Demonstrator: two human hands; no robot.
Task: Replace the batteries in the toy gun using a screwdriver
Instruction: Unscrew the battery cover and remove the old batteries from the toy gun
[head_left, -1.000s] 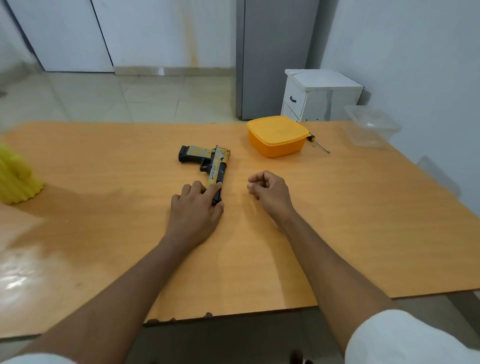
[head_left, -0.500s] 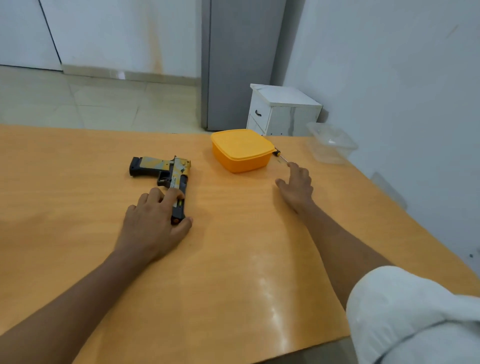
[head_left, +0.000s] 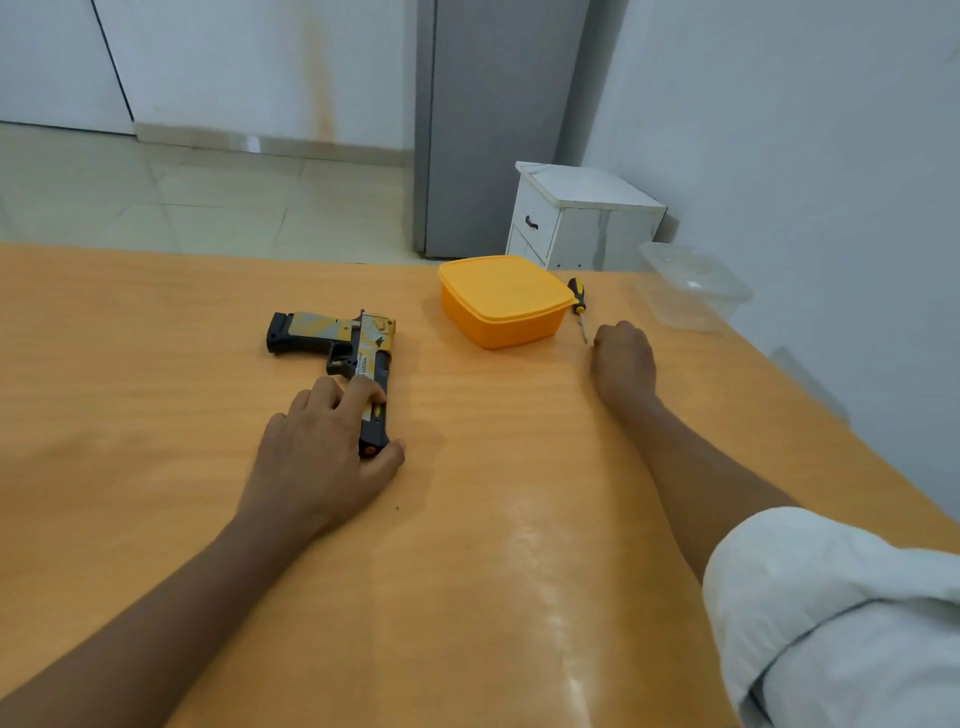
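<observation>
A black and yellow toy gun (head_left: 363, 343) lies flat on the orange table (head_left: 156, 364), muzzle pointing toward me. My left hand (head_left: 322, 457) lies on its barrel, with fingers across the top and the thumb against the muzzle, holding it. A small screwdriver (head_left: 577, 301) with a black and yellow handle lies to the right of the orange lidded box (head_left: 501, 299). My right hand (head_left: 623, 364) sits at the tip of its shaft with fingers curled under. The fingertips are hidden, so a grip on the shaft cannot be made out.
A clear plastic container (head_left: 691, 291) stands at the table's far right corner near the wall. Beyond the table are a white bedside cabinet (head_left: 582, 218) and a grey fridge (head_left: 493, 130). The table's right edge runs close to my right forearm.
My right hand reached from the table's middle to the screwdriver's tip and curled its fingers. My left hand stayed on the gun's barrel. The view turned to the right.
</observation>
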